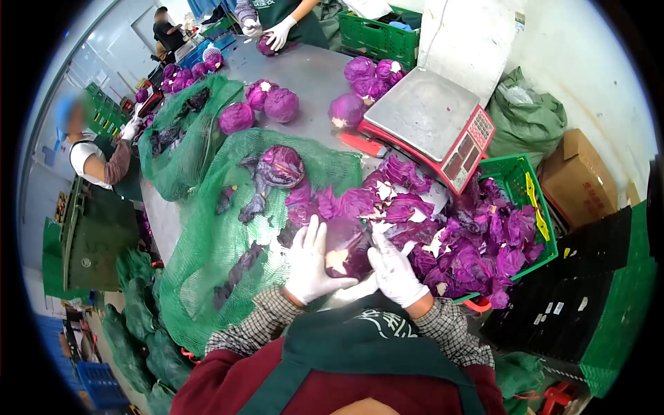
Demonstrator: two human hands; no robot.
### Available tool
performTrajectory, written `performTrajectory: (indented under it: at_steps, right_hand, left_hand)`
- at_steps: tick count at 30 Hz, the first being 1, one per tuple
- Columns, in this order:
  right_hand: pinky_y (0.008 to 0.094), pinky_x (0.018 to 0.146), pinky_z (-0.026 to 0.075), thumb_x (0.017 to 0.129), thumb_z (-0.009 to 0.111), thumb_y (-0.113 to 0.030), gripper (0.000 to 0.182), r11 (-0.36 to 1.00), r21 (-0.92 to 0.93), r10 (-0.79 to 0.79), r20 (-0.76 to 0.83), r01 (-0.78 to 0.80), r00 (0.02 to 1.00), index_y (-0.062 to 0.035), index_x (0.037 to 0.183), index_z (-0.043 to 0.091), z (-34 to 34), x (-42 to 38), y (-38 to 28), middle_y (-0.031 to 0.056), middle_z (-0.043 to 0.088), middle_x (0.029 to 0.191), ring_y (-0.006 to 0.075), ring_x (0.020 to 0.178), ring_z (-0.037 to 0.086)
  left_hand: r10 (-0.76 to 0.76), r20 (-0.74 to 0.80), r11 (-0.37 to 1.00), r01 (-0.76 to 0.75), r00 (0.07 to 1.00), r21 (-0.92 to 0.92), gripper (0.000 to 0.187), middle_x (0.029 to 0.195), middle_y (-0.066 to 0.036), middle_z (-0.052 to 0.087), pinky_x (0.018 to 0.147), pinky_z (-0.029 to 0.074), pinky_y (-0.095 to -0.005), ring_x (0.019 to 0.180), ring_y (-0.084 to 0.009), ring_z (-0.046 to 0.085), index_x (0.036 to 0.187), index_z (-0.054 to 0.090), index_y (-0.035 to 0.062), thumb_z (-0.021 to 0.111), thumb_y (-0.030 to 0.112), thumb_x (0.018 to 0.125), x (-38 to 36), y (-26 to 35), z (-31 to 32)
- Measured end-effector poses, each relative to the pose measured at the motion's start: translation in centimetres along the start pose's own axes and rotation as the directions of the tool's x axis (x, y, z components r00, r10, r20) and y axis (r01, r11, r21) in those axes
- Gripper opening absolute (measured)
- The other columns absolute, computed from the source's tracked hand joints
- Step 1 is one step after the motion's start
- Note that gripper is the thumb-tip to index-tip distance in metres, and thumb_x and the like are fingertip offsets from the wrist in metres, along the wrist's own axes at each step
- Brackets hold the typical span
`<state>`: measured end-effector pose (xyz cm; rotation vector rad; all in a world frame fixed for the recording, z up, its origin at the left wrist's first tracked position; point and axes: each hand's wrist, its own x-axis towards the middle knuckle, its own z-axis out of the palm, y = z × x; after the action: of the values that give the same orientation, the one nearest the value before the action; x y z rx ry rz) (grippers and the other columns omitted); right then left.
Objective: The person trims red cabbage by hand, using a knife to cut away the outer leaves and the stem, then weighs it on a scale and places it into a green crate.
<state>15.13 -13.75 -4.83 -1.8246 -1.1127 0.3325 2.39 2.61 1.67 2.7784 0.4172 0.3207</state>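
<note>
A red cabbage (353,238), its pale cut stem facing me, sits between my two gloved hands near the table's front edge. My left hand (312,261) cups its left side, thumb below the stem. Against the right side presses my right hand (395,268), fingers pointing up and inward. Loose purple leaves (401,207) lie just beyond and to the right. On the green mesh bag (200,259) to the left rests another red cabbage (281,167) with dark wilted leaves around it.
A red scale (429,114) stands at the right, with an orange-handled knife (363,144) beside it. Below it a green crate (515,169) is heaped with leaves. Several trimmed cabbages (281,105) sit farther back. Co-workers stand at the far end (290,24) and left (97,155).
</note>
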Motion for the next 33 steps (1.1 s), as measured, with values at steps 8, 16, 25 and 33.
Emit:
performTrajectory:
  at_steps: [8, 16, 25, 33]
  right_hand:
    - [0.0376, 0.094, 0.046, 0.094, 0.044, -0.018, 0.052, 0.909, -0.409, -0.059, 0.070, 0.083, 0.996, 0.0122, 0.135, 0.032, -2.9, 0.3, -4.1, 0.0320, 0.038, 0.137, 0.0380, 0.121, 0.049]
    - [0.0420, 0.093, 0.046, 0.095, 0.043, -0.021, 0.044, 0.796, -0.602, 0.061, 0.195, 0.070, 0.979, 0.0003, 0.133, 0.044, -2.6, 2.5, -3.7, 0.0245, 0.036, 0.143, 0.0327, 0.127, 0.043]
    - [0.0257, 0.047, 0.046, 0.098, 0.046, -0.025, 0.025, 0.660, 0.645, 0.600, -0.145, -0.385, 0.787, -0.0077, 0.115, 0.051, -4.5, 1.2, 8.1, 0.0046, 0.061, 0.079, 0.0154, 0.053, 0.057]
    - [0.0274, 0.062, 0.052, 0.097, 0.050, -0.021, 0.066, 0.859, -0.086, 0.282, -0.742, -0.504, 0.608, -0.0187, 0.151, 0.012, -18.1, -7.5, 9.5, 0.0142, 0.049, 0.136, 0.0188, 0.068, 0.062]
  left_hand:
    - [0.001, -0.014, 1.000, -0.001, 1.000, 0.000, 0.110, 0.140, -0.033, 0.031, 0.110, 0.025, -0.0495, 0.129, -0.0472, 0.030, 0.130, 0.035, -0.0167, 0.080, 0.050, 0.055, 3.2, 2.9, 2.1]
    - [0.014, 0.064, 0.998, -0.018, 0.998, 0.058, 0.108, 0.131, -0.034, 0.041, 0.111, 0.023, -0.0481, 0.129, -0.0412, 0.034, 0.125, 0.038, -0.0202, 0.076, 0.054, 0.057, 4.1, 2.8, 2.1]
    - [0.177, -0.139, 0.946, -0.207, 0.974, -0.251, 0.115, 0.141, -0.030, 0.030, 0.108, 0.027, -0.0514, 0.132, -0.0447, 0.029, 0.139, 0.027, -0.0048, 0.087, 0.041, 0.053, -2.1, -0.9, 3.0]
    - [-0.093, 0.127, 0.892, 0.139, 0.988, -0.429, 0.122, 0.146, -0.031, 0.018, 0.114, 0.019, -0.0459, 0.138, -0.0424, 0.018, 0.142, 0.018, -0.0061, 0.086, 0.046, 0.056, -3.3, -3.1, 2.8]
